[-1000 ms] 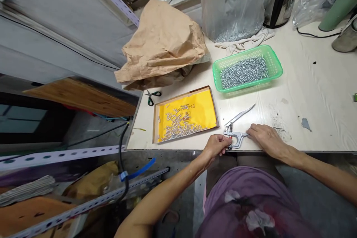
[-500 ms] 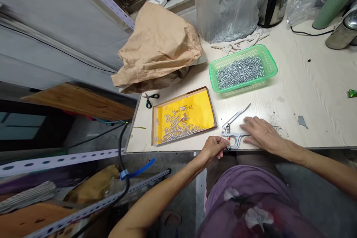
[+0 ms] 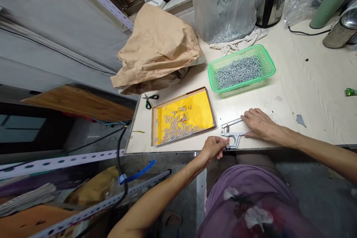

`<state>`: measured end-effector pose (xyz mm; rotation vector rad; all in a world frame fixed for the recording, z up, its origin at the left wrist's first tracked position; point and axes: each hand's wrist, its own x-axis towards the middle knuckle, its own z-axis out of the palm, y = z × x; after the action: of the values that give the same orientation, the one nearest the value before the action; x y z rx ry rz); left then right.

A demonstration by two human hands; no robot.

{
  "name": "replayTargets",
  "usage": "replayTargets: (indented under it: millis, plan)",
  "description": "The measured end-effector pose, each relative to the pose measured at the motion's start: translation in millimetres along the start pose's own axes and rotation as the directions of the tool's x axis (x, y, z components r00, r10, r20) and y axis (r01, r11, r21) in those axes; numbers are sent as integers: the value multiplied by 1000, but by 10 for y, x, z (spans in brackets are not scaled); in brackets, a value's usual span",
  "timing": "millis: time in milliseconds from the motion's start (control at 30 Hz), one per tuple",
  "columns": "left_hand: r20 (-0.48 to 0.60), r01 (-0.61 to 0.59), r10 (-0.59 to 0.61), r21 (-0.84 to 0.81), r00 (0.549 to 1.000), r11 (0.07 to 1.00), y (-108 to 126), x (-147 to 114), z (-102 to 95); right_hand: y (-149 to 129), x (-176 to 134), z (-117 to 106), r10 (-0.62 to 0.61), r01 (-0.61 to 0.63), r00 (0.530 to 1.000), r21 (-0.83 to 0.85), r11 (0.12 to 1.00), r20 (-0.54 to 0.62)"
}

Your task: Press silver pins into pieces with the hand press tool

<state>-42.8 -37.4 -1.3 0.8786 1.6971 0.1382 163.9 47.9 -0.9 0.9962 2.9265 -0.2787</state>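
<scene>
Pliers: lying on the table by its near edge, between the two hands; head toward the left hand, handles toward the right hand.
Handles: spread in a wedge, the upper handle slanting away from the lower handle; a spring shows near the hinge end.
Right hand: half closed on the pliers, back of the hand up; fingertips touch the end of the upper handle, thumb at the lower handle, a wide gap left between thumb and fingers.
Left hand: thumb and forefinger together, tips at the red part of the head; whether a piece is pinched between them is too small to tell.
Tray: on the table left of the pliers, beyond the left hand, its bottom yellow.
Pins: loose in the tray, thickest along its near side.
Basket: green, well beyond the pliers, holding a heap of small grey pieces.
Scissors: beside the tray's far left corner.
Paper bag: crumpled, behind the tray.
Plastic bag: upright behind the basket, with a cloth at its foot.
Kettle: just right of the plastic bag.
</scene>
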Motion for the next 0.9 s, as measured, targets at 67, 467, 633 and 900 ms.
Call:
replayTargets:
  millis: [67, 467, 633, 900]
  plan:
    - [-121, -174, 205, 222, 971, 959, 3, -34, -4, -28, -48, 17, -5, 5, 1000, 9, 1000, -20]
    - [292, -619, 755, 763, 586, 185, 446, 335, 154, -54, -223, 87, 68, -71, 996, -45, 996, -66]
    - [326, -578, 718, 806, 615, 129, 478, 306, 207, -150, -251, 105, 104, -107, 994, -60, 992, -46]
    - [275, -552, 711, 812, 648, 189, 465, 329, 244, -149, -291, 144, 86, -83, 994, 53, 995, -65]
